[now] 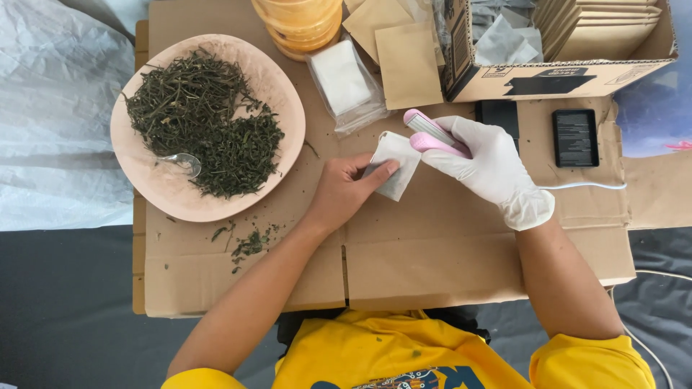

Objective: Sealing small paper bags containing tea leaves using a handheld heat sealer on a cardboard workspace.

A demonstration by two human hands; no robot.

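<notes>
Head view: small white bag [393, 164] is pinched by left hand [346, 191]; pink sealer [431, 134], gripped by gloved right hand [490, 169], should be pressed straight across its top edge

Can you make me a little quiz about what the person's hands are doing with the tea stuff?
1. True or false: the right hand wears a white glove.
2. What does the left hand pinch? A) the metal spoon B) the small white filter bag C) a brown envelope
3. Fill in: the dried herbs lie on a pink ____.

Key
1. True; it holds the pink sealing tool.
2. B, the small white filter bag.
3. plate, where the metal spoon also rests.
</notes>
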